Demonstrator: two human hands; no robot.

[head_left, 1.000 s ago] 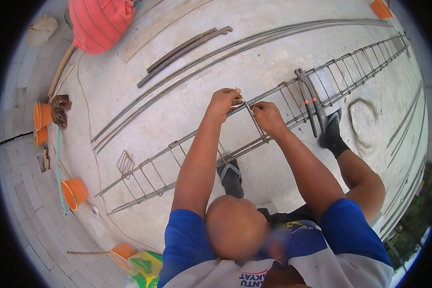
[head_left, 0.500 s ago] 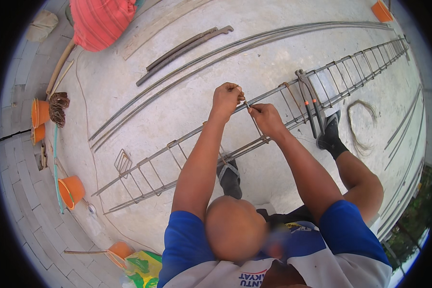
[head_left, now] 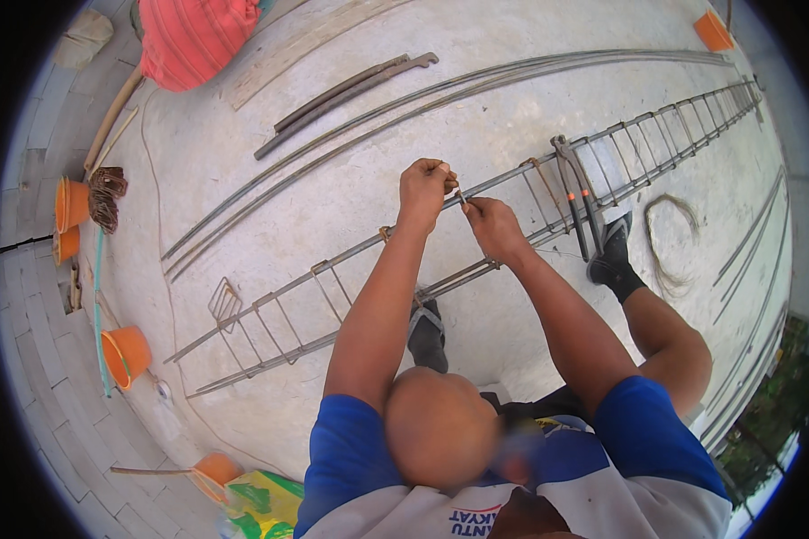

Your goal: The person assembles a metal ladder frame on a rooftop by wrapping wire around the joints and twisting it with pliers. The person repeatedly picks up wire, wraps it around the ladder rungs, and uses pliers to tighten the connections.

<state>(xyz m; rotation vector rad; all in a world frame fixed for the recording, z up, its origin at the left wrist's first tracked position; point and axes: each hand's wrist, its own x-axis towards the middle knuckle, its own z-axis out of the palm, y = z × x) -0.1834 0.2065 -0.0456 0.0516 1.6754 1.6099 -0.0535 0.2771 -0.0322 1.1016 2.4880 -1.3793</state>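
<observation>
A long, ladder-like rebar cage (head_left: 368, 242) of steel bars and thin stirrups lies slantwise before me. Over its far bar, my left hand (head_left: 425, 193) is closed in a pinch; what its fingertips hold is too small to make out. Just right of it my right hand (head_left: 496, 229) pinches a thin steel stirrup (head_left: 463, 201) at that bar. The fingertips of both hands almost meet. Long-handled pincers (head_left: 577, 202), black with orange bands, lean across the cage to the right. My foot (head_left: 427, 337) stands at the cage's near bar.
Long loose bars (head_left: 351, 135) and a hooked steel bar (head_left: 351, 103) lie beyond the cage. A wire coil (head_left: 671, 242) is at right, a loose stirrup (head_left: 226, 304) at left. Orange buckets (head_left: 128, 352), a yellow-green bag (head_left: 265, 503) and pink striped cloth (head_left: 198, 40) line the left side.
The view has shifted slightly. Both hands stay pinched at the same spot on the far bar, with only small finger movement. The pincers stay leaning on the cage.
</observation>
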